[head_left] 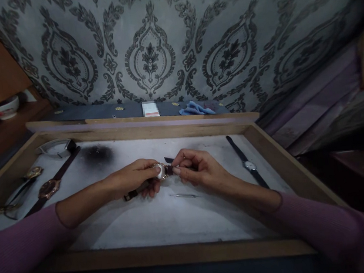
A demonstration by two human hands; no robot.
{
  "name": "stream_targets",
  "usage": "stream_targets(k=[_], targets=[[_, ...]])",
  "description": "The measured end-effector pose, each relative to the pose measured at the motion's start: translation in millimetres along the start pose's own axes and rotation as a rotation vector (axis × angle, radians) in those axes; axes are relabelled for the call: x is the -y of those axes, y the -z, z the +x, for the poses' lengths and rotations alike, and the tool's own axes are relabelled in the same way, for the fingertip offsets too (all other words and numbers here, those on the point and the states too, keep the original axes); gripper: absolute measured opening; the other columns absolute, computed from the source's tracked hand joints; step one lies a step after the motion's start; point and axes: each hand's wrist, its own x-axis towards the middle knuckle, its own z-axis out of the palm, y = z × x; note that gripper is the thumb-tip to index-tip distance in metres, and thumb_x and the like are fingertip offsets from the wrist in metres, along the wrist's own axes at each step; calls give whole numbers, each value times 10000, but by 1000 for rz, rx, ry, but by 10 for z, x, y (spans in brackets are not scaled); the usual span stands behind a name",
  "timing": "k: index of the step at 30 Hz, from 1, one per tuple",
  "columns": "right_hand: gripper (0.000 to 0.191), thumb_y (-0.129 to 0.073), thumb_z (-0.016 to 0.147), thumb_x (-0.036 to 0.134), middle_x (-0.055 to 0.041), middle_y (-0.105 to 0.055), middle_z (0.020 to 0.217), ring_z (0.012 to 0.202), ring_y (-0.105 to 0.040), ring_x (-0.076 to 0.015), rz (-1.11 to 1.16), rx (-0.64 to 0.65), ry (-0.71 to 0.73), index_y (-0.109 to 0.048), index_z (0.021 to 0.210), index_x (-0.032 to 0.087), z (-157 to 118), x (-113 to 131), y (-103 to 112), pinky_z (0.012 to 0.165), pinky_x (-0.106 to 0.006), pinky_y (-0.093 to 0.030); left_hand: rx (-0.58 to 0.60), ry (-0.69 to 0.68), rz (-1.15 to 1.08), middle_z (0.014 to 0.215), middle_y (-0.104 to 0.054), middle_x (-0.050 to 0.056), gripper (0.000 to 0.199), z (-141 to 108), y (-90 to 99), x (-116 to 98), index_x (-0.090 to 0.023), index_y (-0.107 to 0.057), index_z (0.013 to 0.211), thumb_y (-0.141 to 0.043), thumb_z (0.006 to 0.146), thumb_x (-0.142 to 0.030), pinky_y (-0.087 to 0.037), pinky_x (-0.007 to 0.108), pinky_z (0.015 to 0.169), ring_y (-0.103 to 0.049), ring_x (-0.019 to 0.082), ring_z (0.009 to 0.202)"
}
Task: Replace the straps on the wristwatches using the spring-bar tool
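Observation:
A wristwatch with a round, gold-rimmed case (161, 171) and dark brown strap is held above the white floor of a wooden tray (169, 255). My left hand (137, 176) grips the case, its thumb on the round face and its fingers underneath. One strap part with a buckle (130, 196) hangs out below that hand. My right hand (199, 169) pinches the other strap part close to the case. A dark pointed piece (169, 160) shows beside the right fingertips. Below the hands a thin metal tool (184, 195) lies on the tray floor.
At the tray's left lie a large brown-strapped watch (48, 189), a small gold watch (33, 172) and a silver-grey band (57, 150). A dark-strapped watch (250, 166) lies at right. Behind the tray are a blue cloth (196, 108) and a small white box (150, 109).

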Motion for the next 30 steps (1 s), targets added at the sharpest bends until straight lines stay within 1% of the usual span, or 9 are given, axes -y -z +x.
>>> stream_targets(k=[4, 8, 11, 17, 21, 23, 26, 28, 30], targets=[[192, -627, 822, 337, 59, -533, 533, 402, -350, -40, -6, -4, -6, -545, 814, 164, 0, -1, 2, 383, -194, -247, -14, -47, -49, 626, -624, 16, 220, 18, 19, 20, -160, -525, 799, -519, 856, -372, -462, 267, 591, -584, 130, 590], [216, -634, 817, 358, 62, -522, 528, 406, -355, -41, 0, -10, -7, -542, 808, 162, -5, 14, -3, 386, -187, -249, -70, -139, -62, 642, -638, 33, 251, 26, 40, 31, -148, -556, 804, -560, 836, -397, -453, 277, 628, -583, 140, 634], [252, -654, 800, 390, 61, -526, 529, 408, -358, -45, 19, -15, -11, -542, 806, 165, -6, 26, -6, 385, -185, -255, -108, -192, -47, 653, -637, 32, 249, 28, 42, 27, -149, -553, 771, -540, 857, -383, -436, 274, 657, -566, 135, 654], [258, -657, 794, 391, 54, -537, 531, 410, -361, -47, 27, -24, -24, -555, 823, 156, -1, 24, 2, 386, -182, -267, -154, -204, -74, 669, -637, 21, 214, 42, 32, 28, -156, -546, 782, -517, 878, -344, -411, 272, 718, -578, 138, 706], [274, -659, 785, 405, 58, -541, 531, 397, -352, -41, 42, -32, -23, -553, 823, 155, -1, 23, 12, 380, -176, -262, -159, -295, -152, 649, -616, 21, 212, 27, 30, -43, -143, -571, 764, -549, 856, -333, -436, 287, 789, -595, 153, 750], [286, -666, 778, 418, 60, -541, 528, 393, -346, -40, 57, -48, -15, -550, 816, 160, -6, 37, 16, 373, -174, -255, -191, -331, -178, 654, -617, 20, 200, -4, 15, -103, -137, -586, 785, -562, 851, -325, -451, 301, 803, -602, 154, 736], [292, -675, 771, 426, 54, -546, 534, 403, -357, -43, 77, -68, -7, -556, 812, 163, -25, 74, 18, 374, -176, -254, -294, -303, -209, 683, -649, 31, 177, -87, -55, -166, -140, -586, 821, -558, 862, -310, -466, 307, 777, -615, 150, 708], [288, -679, 768, 420, 51, -550, 536, 404, -358, -43, 93, -74, -10, -557, 817, 164, -41, 97, 17, 375, -179, -253, -357, -226, -256, 698, -668, 48, 177, -154, -128, -162, -143, -579, 828, -536, 881, -307, -467, 287, 719, -627, 156, 715], [279, -681, 763, 408, 51, -553, 533, 403, -360, -43, 109, -75, -12, -556, 820, 165, -57, 110, 15, 374, -182, -255, -374, -136, -341, 688, -672, 49, 173, -214, -197, -118, -150, -571, 829, -542, 881, -312, -468, 274, 679, -632, 158, 704]])
